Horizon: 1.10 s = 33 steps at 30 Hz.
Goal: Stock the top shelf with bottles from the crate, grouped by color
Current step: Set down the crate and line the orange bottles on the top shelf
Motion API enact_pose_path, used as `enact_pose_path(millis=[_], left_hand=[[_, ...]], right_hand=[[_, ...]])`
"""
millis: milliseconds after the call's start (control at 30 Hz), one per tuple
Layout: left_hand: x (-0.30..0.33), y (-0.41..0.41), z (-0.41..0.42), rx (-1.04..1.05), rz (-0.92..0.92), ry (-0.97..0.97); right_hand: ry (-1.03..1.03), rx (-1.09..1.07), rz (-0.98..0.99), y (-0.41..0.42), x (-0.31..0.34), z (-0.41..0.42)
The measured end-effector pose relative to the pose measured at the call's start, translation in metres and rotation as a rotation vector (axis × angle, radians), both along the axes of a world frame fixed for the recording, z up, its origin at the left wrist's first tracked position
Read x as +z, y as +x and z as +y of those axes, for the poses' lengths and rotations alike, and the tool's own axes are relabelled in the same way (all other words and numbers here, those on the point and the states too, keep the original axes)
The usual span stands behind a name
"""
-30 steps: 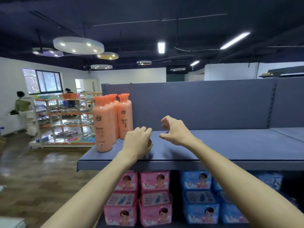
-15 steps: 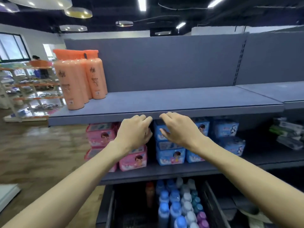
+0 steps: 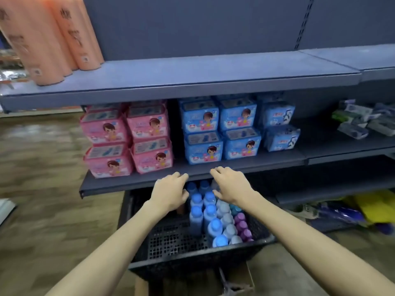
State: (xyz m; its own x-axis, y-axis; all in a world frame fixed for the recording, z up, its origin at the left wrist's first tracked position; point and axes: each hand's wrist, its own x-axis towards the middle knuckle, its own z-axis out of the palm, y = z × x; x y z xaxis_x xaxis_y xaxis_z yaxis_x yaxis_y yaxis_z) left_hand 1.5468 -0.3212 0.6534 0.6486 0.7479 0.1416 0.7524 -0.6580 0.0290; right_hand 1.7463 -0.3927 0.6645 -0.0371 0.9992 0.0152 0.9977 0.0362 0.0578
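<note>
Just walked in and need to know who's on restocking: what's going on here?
A person is stocking shelves. Both hands, left and right, reach empty over a black crate of blue bottles, pale bottles and purple bottles. Only orange bottles stand on the top shelf, at its left end.

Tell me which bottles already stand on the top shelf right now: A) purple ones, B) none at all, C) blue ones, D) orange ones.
D: only the orange bottles stand at the left end of the top shelf, while the blue bottles and purple bottles are in the crate below.
</note>
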Motion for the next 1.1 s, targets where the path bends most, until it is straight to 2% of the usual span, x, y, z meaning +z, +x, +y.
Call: enact_pose_path(millis=[267, 733, 1100], left_hand=[[-0.061, -0.029, -0.009, 0.082, 0.107, -0.349], [-0.121, -0.074, 0.016, 0.176, 0.107, -0.567], [-0.155, -0.089, 0.054, 0.123, 0.132, -0.706]], right_hand=[[-0.121, -0.033, 0.104, -0.016, -0.068, -0.005], [-0.381, -0.093, 0.199, -0.088, -0.131, 0.059], [-0.475, -0.245, 0.255, -0.115, -0.153, 0.145]])
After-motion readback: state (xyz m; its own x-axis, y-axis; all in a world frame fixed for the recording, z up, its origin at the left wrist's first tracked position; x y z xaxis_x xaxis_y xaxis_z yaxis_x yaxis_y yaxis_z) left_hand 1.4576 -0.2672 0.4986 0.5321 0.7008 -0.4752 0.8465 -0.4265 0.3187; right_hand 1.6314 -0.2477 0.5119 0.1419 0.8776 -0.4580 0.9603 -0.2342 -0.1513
